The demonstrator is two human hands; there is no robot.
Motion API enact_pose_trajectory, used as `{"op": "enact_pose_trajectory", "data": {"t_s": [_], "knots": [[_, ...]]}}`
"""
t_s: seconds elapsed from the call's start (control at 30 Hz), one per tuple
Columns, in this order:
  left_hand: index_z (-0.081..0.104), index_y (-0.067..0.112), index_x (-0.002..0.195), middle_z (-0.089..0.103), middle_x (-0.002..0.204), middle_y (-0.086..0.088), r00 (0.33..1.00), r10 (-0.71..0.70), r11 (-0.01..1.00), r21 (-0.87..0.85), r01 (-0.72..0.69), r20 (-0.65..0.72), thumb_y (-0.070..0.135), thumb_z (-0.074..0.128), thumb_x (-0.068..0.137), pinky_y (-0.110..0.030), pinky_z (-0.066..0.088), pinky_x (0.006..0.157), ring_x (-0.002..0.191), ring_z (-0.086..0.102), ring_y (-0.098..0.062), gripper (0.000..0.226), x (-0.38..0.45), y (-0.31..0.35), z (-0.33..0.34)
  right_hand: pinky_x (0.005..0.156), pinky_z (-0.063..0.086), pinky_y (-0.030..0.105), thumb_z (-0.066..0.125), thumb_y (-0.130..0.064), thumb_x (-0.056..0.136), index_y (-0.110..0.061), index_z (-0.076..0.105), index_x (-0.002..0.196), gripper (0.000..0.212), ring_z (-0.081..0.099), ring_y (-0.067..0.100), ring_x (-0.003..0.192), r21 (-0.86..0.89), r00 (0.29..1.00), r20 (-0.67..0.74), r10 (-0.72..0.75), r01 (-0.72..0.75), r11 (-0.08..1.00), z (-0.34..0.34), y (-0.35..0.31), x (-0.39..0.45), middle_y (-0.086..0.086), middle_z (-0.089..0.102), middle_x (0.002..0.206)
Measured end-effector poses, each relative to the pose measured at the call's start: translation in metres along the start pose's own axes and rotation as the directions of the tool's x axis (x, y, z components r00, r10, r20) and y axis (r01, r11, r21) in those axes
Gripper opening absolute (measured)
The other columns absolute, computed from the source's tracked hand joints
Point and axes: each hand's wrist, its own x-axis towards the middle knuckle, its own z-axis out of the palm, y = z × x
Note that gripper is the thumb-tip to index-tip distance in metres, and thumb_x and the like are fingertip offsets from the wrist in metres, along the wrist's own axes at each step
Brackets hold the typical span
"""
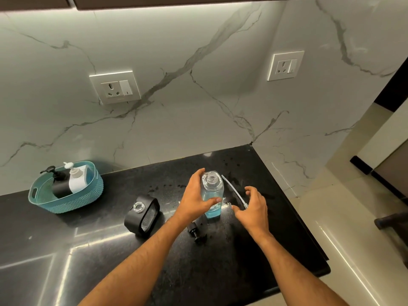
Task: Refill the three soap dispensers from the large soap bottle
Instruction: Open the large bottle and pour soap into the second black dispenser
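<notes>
Uncapped clear bottle held upright mid-tabletop; refilling is barely under way.

The left hand (194, 200) wraps its fingers around the clear bottle (212, 195), low on blue soap; the right hand (251, 206) hovers just right of it, fingers spread and empty, over a pump tube (234, 191). The black dispenser (142, 215) stands open at left; two more wait capped in the teal basket (66, 202), likely still unfilled.

Clear bottle (212, 193), uncapped, upright, blue soap low inside. Black dispenser (142, 215) uncapped, upright, left of it. Black (59, 183) and white (77, 181) pump dispensers seated in basket.
</notes>
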Motion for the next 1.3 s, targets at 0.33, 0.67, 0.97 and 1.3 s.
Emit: {"op": "enact_pose_trajectory", "data": {"t_s": [0.33,0.67,0.97,1.3], "knots": [[0.025,0.025,0.158,0.041,0.156,0.004,0.999,0.041,0.999,0.018,-0.041,-0.012,0.04,0.091,0.073,-0.04,0.044,0.117,0.14,0.045,-0.013,0.108,-0.002,-0.008,-0.005,0.107,0.048,0.035,0.093,-0.023,0.071,-0.029,0.046,0.14,0.083,0.048,0.009,0.127,0.122,0.985,0.039,-0.165,0.159,0.98,0.006,-0.029,-0.002,-0.006,0.055,0.136],[0.026,0.018,0.16,0.041,0.156,0.003,0.989,0.089,0.996,0.005,-0.089,-0.118,0.037,0.092,0.076,-0.026,0.037,0.117,0.142,0.04,-0.005,0.109,-0.018,-0.02,-0.039,0.108,0.051,0.041,0.093,-0.041,0.067,-0.03,0.038,0.147,0.097,0.048,0.011,0.133,0.156,0.959,0.048,-0.279,0.268,0.951,0.024,-0.06,-0.013,-0.009,0.052,0.14],[0.029,0.017,0.159,0.044,0.151,0.004,0.953,0.092,0.994,0.085,-0.07,-0.288,0.034,0.089,0.08,-0.022,0.033,0.116,0.14,0.041,-0.005,0.101,-0.046,-0.04,-0.095,0.102,0.054,0.048,0.096,-0.026,0.066,-0.028,0.039,0.143,0.096,0.056,0.018,0.123,0.27,0.978,-0.105,-0.178,0.2,0.942,0.044,-0.08,-0.025,-0.004,0.057,0.133],[0.033,0.014,0.157,0.045,0.15,0.0,0.923,-0.076,0.985,0.117,0.129,-0.377,0.031,0.092,0.075,-0.026,0.035,0.117,0.141,0.043,-0.013,0.102,-0.085,-0.094,-0.129,0.097,0.057,0.049,0.093,-0.011,0.07,-0.023,0.043,0.141,0.087,0.057,0.018,0.118,0.339,0.979,-0.174,-0.11,0.164,0.926,0.055,-0.088,-0.029,0.002,0.059,0.131]]}}
